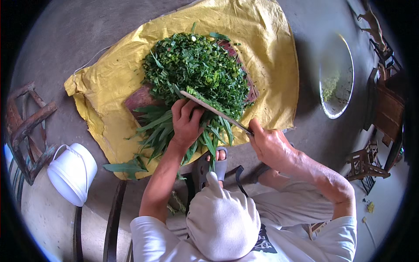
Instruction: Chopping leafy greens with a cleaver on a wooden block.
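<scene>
My left hand (187, 122) presses down on a bundle of long green leaves (160, 127), its fingers curled close beside the blade. In my right hand (270, 144) is the handle of a long knife (217, 113), whose blade lies slantwise across the leaves with its tip near my left fingers. Beyond the blade rises a large heap of chopped greens (199, 68). The heap and leaves cover much of a reddish wooden board (140, 98), which rests on a yellow woven sack (271, 82) spread over the floor.
A white plastic bucket (73, 173) is at the left, near a rough wooden stool (29, 131). At the right sits a round metal basin (343, 98) with pale bits inside. Small wooden chairs (361, 163) and a cat or dog (373, 26) are farther right. My sandaled foot (221, 160) is close to the sack.
</scene>
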Action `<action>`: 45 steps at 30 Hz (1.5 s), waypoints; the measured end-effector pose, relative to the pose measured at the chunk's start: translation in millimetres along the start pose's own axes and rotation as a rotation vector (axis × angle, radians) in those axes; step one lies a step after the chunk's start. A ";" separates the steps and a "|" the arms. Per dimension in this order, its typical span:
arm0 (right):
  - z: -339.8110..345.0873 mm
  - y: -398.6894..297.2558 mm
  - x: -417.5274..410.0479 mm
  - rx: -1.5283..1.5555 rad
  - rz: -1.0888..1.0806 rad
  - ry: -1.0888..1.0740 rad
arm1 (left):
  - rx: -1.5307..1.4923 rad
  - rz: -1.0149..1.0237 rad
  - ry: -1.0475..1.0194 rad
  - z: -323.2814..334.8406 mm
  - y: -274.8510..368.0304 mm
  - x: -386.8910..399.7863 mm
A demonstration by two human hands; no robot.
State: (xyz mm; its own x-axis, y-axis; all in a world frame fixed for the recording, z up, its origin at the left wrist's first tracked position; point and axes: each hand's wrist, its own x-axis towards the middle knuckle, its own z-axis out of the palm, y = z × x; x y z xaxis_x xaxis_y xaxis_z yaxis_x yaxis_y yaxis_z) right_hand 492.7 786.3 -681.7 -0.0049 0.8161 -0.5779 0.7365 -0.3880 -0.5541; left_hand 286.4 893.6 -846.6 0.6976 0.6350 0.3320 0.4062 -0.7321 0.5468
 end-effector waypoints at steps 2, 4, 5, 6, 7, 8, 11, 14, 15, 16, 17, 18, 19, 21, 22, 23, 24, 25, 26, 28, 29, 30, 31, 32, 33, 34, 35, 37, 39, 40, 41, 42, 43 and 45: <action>11.5 5.6 12.5 0.017 0.006 0.019 | -0.024 -0.018 0.001 0.1 2.9 3.9; 27.4 5.6 49.0 0.041 0.017 0.016 | -0.025 -0.026 -0.002 -4.6 2.8 6.7; 40.9 11.0 75.8 -0.007 -0.066 0.099 | -0.025 -0.017 0.004 -3.6 3.8 8.7; 43.0 13.1 84.2 -0.051 -0.084 0.145 | -0.062 -0.009 0.034 7.9 4.9 5.2; 46.0 13.2 92.2 -0.076 -0.119 0.192 | -0.057 -0.002 0.037 8.5 2.8 5.6; 45.3 16.0 97.9 -0.079 -0.121 0.202 | -0.050 -0.009 0.032 9.7 1.2 7.0; 39.7 15.4 94.0 -0.065 -0.137 0.219 | -0.070 -0.031 0.035 10.3 3.0 5.7; 3.3 -4.5 52.5 -0.008 0.026 0.014 | -0.025 -0.015 0.012 1.2 -1.4 0.2; -5.0 -7.6 34.3 0.015 0.020 -0.026 | -0.022 -0.017 0.009 -0.4 -4.4 -1.7; -8.8 -8.2 22.5 0.031 0.024 -0.066 | -0.022 -0.004 0.018 0.7 -5.2 -3.3; -5.0 -6.1 19.8 0.031 0.029 -0.069 | -0.018 0.008 0.026 1.2 -6.1 -5.3; -0.7 -1.0 18.8 0.051 0.025 -0.059 | -0.014 -0.005 0.042 3.2 -2.7 -2.4; 3.3 3.1 20.5 0.074 0.017 -0.048 | -0.017 -0.008 0.042 3.3 -0.1 0.4; 24.7 7.6 42.4 0.085 0.009 -0.018 | -0.035 -0.052 0.015 -0.2 4.0 5.0; 40.4 13.1 60.6 0.020 -0.027 0.010 | -0.033 -0.053 0.012 0.3 7.7 5.5; 50.6 15.7 76.6 -0.048 -0.070 0.047 | -0.038 -0.046 0.052 2.4 8.9 7.5; 56.2 13.1 84.3 -0.053 -0.069 0.057 | -0.052 -0.033 0.095 4.8 9.0 8.5; 61.4 9.9 89.9 -0.033 -0.089 0.140 | -0.047 -0.023 0.101 5.6 7.6 8.4; 62.6 9.6 92.6 -0.015 -0.110 0.225 | -0.049 -0.033 0.102 6.5 5.7 8.8; 59.0 15.5 97.8 -0.011 -0.129 0.231 | -0.029 -0.060 0.067 5.2 4.9 6.2; 57.4 18.4 97.1 -0.006 -0.141 0.222 | -0.027 -0.049 0.079 6.3 6.5 5.2; 49.3 17.1 92.0 -0.010 -0.152 0.208 | -0.032 -0.039 0.065 6.5 5.5 4.3; 35.4 10.1 80.8 -0.007 -0.172 0.205 | -0.028 -0.038 0.046 0.1 8.8 5.3; 20.2 3.2 68.4 0.024 -0.103 0.192 | 0.001 -0.067 -0.018 -7.5 8.8 6.4; 6.6 -0.2 55.1 0.053 -0.029 0.181 | 0.014 -0.071 -0.014 -11.4 12.6 8.3; -3.0 0.8 47.1 -0.020 -0.026 0.232 | -0.062 -0.132 0.040 -13.6 13.3 10.7; -10.0 4.4 42.2 -0.090 -0.025 0.283 | -0.135 -0.193 0.093 -18.2 13.4 11.1; -8.0 32.8 47.2 -0.265 -0.057 0.465 | -0.060 -0.199 0.050 -26.5 14.4 13.5; 1.8 53.4 55.1 -0.309 -0.017 0.559 | -0.025 -0.198 0.005 -41.6 12.7 19.2; 5.2 66.0 55.7 -0.293 0.018 0.573 | 0.024 -0.193 -0.099 -45.8 12.0 22.2; 7.1 80.7 51.2 -0.283 0.060 0.585 | 0.061 -0.187 -0.183 -46.3 13.8 31.5; 11.9 94.9 50.1 -0.259 0.119 0.569 | 0.085 -0.146 -0.228 -50.4 12.5 40.5; 19.6 99.5 48.8 -0.259 0.098 0.568 | 0.105 -0.107 -0.275 -54.7 7.7 47.4; 36.8 100.0 44.5 -0.280 0.043 0.632 | 0.097 -0.042 -0.376 -62.9 -8.6 59.7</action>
State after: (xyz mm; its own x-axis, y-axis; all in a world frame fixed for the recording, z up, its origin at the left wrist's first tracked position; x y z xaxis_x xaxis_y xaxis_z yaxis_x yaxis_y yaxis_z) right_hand 541.2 768.1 -784.9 0.3605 0.9285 -0.0888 0.8745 -0.3696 -0.3141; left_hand 287.4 953.4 -783.1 0.8394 0.5436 -0.0038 0.4804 -0.7385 0.4731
